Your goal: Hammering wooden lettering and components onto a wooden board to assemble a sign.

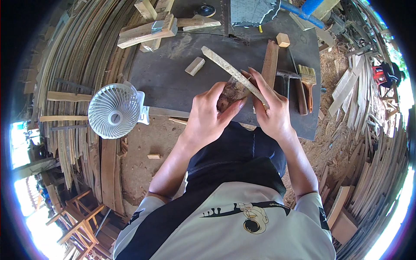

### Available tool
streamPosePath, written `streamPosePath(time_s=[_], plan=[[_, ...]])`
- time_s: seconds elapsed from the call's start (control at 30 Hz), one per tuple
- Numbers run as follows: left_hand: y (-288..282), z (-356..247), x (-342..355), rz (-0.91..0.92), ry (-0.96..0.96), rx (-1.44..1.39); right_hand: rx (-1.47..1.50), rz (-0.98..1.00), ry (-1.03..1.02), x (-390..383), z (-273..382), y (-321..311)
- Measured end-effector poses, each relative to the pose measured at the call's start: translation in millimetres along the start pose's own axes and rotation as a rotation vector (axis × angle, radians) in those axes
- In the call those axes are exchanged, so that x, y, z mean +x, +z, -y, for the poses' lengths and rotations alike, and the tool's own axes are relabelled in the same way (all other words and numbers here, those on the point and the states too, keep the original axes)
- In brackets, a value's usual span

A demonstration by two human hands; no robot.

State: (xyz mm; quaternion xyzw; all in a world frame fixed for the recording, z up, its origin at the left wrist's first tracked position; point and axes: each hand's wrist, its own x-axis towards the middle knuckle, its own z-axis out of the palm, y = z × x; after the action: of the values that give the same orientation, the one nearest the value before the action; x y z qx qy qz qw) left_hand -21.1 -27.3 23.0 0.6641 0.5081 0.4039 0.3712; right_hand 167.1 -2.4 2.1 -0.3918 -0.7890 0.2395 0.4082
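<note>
In front of my body, over the near edge of the dark table [169, 82], both hands are raised close together. My left hand [206, 110] wraps round a rough, mottled brown piece of wood [234, 92]. Between the thumb and fingers of my right hand [274, 112] is a thin, pale wooden strip [223, 64], slanting up to the left. The strip crosses over the brown piece; whether they touch I cannot tell. Left of the strip, a small wood block [195, 66] lies on the table. A reddish-brown wood slat [270, 63] lies just beyond my right hand.
At the right side of the table lie a dark metal tool [287, 76], a paintbrush [308, 80] and a wood cube [283, 40]. A wooden assembly [149, 32] sits far left. A white fan [115, 111] stands at the left edge. Stacked planks [65, 78] line the left side.
</note>
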Motion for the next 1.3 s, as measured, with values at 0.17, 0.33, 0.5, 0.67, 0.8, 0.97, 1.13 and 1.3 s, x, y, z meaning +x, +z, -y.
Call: streamPosePath(time_s=[0.17,0.33,0.5,0.67,0.8,0.97,1.13,1.3], plan=[[-0.9,5.2,1.6,-0.091,0.146,0.106,-0.027,-0.068,-0.011,0.0,7.6,7.1],[-6.0,3.2,3.3,-0.106,0.183,0.228,-0.045,-0.101,0.069,-1.0,16.9,10.2],[-7.0,5.2,7.4,-0.110,0.227,0.296,-0.033,-0.081,0.187,-1.5,25.7,9.9],[-4.5,8.0,13.0,-0.111,0.176,0.192,-0.094,-0.107,0.087,4.7,18.4,8.7],[-4.2,7.7,16.3,-0.094,0.109,0.159,-0.057,-0.028,0.108,10.9,13.5,6.4],[-1.9,24.8,16.9,-0.095,0.077,0.210,-0.138,0.003,-0.050,14.3,10.9,13.6],[0.5,23.2,10.1,-0.158,-0.068,0.072,-0.282,0.056,-0.142,10.0,14.3,20.5],[14.5,58.6,6.1,-0.198,-0.051,-0.031,-0.506,0.145,-0.138,0.5,11.1,25.6]])
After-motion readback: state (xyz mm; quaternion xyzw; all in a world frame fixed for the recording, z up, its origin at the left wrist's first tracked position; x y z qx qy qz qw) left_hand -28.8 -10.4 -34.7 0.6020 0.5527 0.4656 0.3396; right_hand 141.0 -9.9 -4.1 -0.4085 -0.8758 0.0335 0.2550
